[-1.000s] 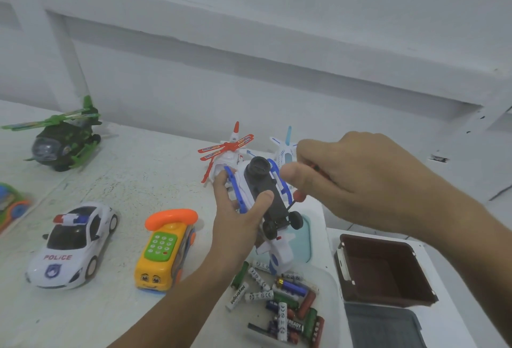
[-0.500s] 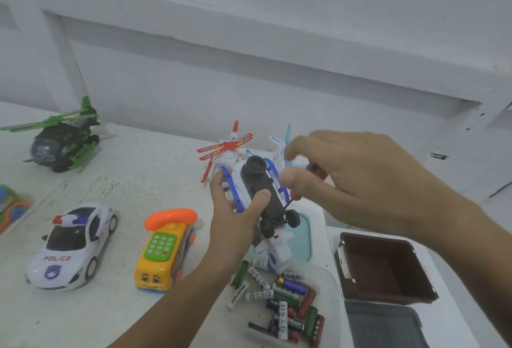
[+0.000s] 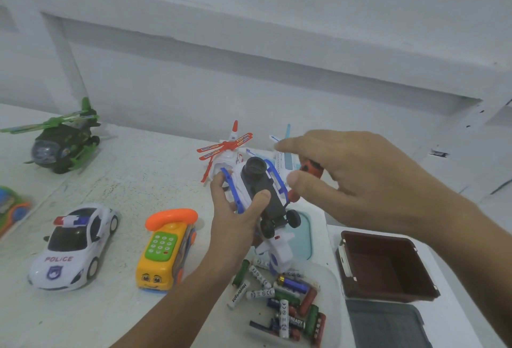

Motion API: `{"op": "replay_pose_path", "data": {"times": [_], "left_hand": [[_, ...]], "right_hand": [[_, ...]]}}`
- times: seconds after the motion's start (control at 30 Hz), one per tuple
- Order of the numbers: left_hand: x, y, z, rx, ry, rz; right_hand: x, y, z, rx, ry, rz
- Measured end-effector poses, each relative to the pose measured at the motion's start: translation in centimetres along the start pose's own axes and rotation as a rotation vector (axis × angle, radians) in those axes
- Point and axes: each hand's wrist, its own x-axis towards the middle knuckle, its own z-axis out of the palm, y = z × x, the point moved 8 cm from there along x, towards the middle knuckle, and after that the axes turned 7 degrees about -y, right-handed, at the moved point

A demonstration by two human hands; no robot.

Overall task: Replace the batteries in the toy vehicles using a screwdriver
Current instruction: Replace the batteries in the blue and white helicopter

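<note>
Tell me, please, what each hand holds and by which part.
The left hand grips the upturned white toy vehicle around its body; the right hand holds the screwdriver by its orange handle.

Backdrop: pale grey painted wall [image 3: 194,93], with a horizontal ledge [image 3: 221,34] running across it and a shadowed recess beneath. Work surface: white tabletop [image 3: 133,181], speckled and scuffed. Lighting dim, even, bluish — soft shadows only.

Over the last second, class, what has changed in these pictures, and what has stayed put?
The fingers of the right hand have shifted on the screwdriver: the forefinger has stretched out leftward and more of the orange handle shows. The left hand still grips the upturned white-and-blue helicopter, in much the same place. The police car, the yellow phone toy and the batteries have not moved.
</note>
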Motion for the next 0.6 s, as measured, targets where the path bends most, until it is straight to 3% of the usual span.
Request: {"op": "replay_pose_path", "data": {"times": [0.1, 0.2, 0.33, 0.5, 0.6], "left_hand": [[0.0, 0.2, 0.1, -0.028, -0.016, 0.005], [0.1, 0.1, -0.2, -0.038, 0.001, -0.007], [0.3, -0.1, -0.7, -0.072, 0.019, -0.018], [0.7, 0.0, -1.9, -0.09, 0.037, -0.002], [0.9, 0.4, -2.6, -0.081, 0.049, 0.016]], "right_hand": [[0.1, 0.0, 0.9, 0.063, -0.08, -0.078], [0.1, 1.4, 1.3, 0.107, -0.071, -0.04], [-1.5, 5.1, 2.2, 0.474, -0.068, 0.186], [-5.5, 9.1, 4.5, 0.885, 0.072, 0.421], [-8.2, 9.9, 8.1, 1.021, -0.004, 0.508]]}}
